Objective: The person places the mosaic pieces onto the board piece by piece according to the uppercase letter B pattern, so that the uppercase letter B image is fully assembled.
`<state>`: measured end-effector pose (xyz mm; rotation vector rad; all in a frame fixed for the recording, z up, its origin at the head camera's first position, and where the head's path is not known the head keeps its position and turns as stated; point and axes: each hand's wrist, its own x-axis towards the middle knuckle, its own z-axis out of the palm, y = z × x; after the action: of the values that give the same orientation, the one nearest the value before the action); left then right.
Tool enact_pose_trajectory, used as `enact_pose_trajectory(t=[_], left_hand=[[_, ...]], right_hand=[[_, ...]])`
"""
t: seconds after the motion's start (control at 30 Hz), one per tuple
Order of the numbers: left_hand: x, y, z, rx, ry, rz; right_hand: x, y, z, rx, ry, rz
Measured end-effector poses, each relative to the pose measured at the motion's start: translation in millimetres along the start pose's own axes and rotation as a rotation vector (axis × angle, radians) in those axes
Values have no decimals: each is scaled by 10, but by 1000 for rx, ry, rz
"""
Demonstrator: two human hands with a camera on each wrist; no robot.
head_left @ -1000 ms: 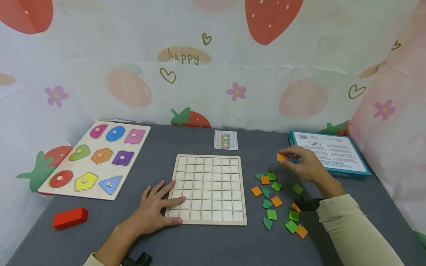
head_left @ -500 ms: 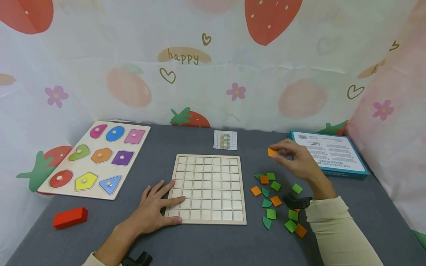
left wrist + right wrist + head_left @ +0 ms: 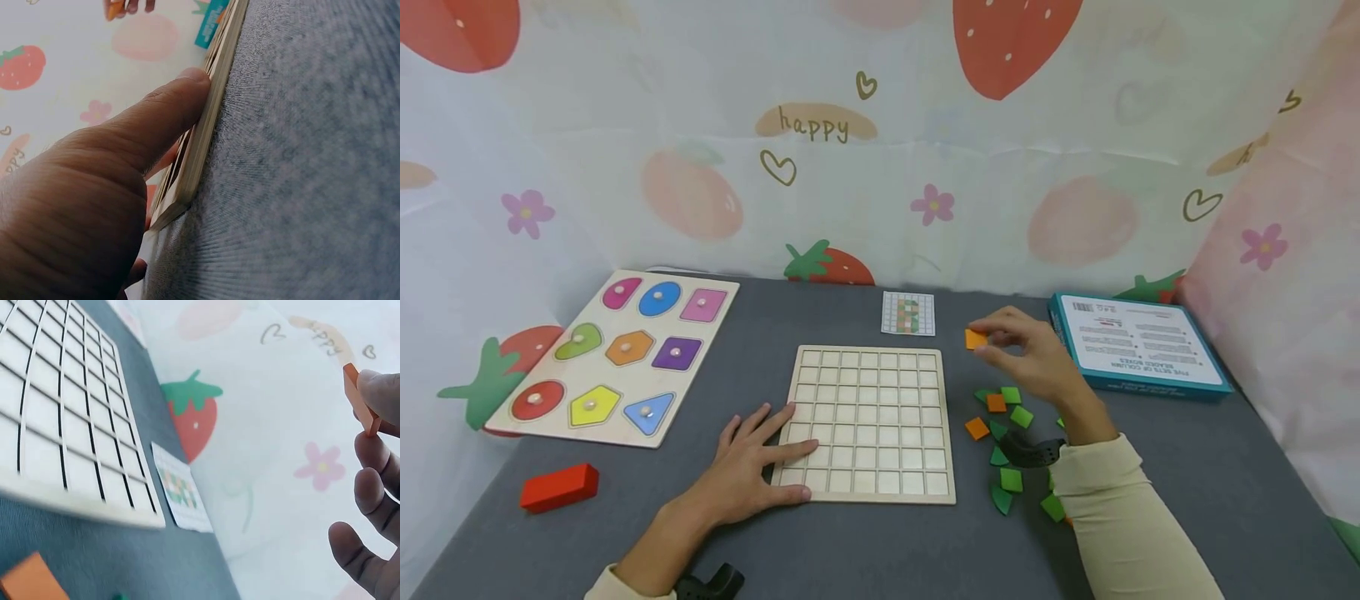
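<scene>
An orange square tile (image 3: 975, 339) is pinched between the thumb and fingers of my right hand (image 3: 1028, 350), held up off the table to the right of the grid board. In the right wrist view the orange tile (image 3: 360, 400) shows its thin edge. My left hand (image 3: 752, 462) lies spread over the lower left corner of the wooden grid board (image 3: 872, 425), its thumb (image 3: 169, 106) resting along the front rim in the left wrist view. The board's square cells hold no tiles. Below the right wrist lie loose green squares (image 3: 1011, 480), green curved pieces (image 3: 1002, 500) and orange squares (image 3: 977, 428), some hidden by the sleeve.
A small pattern card (image 3: 907, 314) lies behind the board. At the right back sits a teal box (image 3: 1142, 346). A knobbed shape puzzle (image 3: 617, 358) and a red block (image 3: 559, 488) are on the left. A printed curtain (image 3: 700, 83) surrounds the grey table.
My right hand has moved left with the orange tile, from beside the teal box toward the board's upper right corner. My left hand has stayed on the board.
</scene>
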<state>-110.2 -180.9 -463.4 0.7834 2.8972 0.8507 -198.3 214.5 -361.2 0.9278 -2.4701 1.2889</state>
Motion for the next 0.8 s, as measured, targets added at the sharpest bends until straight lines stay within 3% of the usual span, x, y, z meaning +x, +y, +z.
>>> enact_pose_trajectory(t=[0.8], left_hand=[[5,2,3,9,6,13]], right_hand=[[392,11,718,28,-70,86]])
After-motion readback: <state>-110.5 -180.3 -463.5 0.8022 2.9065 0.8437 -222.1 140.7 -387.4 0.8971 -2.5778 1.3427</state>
